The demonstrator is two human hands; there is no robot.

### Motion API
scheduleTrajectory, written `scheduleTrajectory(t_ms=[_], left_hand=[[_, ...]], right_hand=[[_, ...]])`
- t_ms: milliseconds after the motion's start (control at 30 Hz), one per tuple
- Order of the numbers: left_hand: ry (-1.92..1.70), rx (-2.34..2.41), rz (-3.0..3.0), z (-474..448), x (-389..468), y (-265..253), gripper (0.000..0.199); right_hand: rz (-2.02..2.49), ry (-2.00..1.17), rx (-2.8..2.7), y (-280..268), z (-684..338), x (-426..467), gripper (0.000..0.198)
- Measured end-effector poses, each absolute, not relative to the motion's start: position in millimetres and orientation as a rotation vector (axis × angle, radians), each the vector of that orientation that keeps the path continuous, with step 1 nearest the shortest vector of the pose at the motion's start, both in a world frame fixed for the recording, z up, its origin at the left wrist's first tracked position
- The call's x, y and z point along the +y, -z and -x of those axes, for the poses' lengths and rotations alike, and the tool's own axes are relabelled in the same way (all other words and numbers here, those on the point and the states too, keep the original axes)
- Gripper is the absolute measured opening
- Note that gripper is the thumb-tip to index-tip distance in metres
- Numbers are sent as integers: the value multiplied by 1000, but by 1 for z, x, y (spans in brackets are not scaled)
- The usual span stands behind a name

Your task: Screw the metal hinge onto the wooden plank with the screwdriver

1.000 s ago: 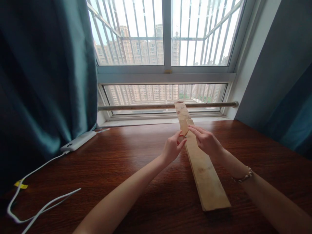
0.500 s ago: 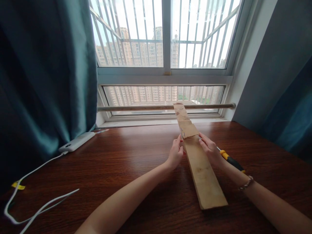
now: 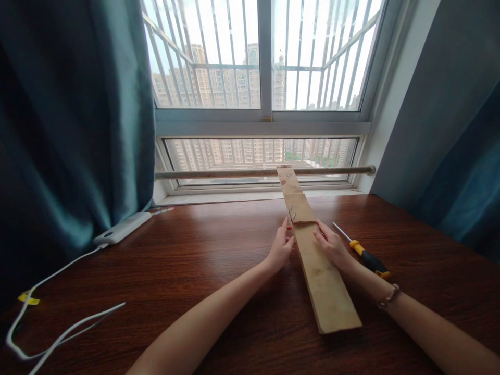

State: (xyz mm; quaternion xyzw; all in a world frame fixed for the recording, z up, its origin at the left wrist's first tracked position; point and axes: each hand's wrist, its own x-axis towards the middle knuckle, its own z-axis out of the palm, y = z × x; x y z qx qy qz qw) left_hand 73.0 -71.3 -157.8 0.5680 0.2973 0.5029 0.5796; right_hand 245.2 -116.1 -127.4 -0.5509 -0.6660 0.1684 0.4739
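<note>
Two long, narrow wooden boards overlap end to end in front of me. The near board slants toward me, while the far board lies over its upper end and reaches the window rail. Two small metal screws or nails stick up near the left edge of the overlap. My left hand presses its fingers against the left edge just below the joint. On the opposite edge, my right hand grips the near board, thumb on top. The undersides of both boards are hidden.
Right of the boards lies a screwdriver with a yellow and black handle. A white power strip rests by the curtain, its white cable looping at left. A metal rail crosses before the window.
My right hand has shifted slightly left and down along the board edge, and the screwdriver's shaft now shows. The boards sit straighter in line at the joint. My left hand stays nearly in place.
</note>
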Motion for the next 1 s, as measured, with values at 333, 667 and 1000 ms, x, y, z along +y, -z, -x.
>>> scheduleTrajectory(t_ms=[333,667,1000], left_hand=[[-925,458,-1009,-64,-102,140,38],[-971,588,-862,-66,-101,142,38],[-986,614,-872,-67,-98,146,40]], right_hand=[[1435,-679,-1314,135,-247,-112,53],[1465,-1065,-990,128,-245,-118,23],[1369,-1192,-860,120,-239,-124,13]])
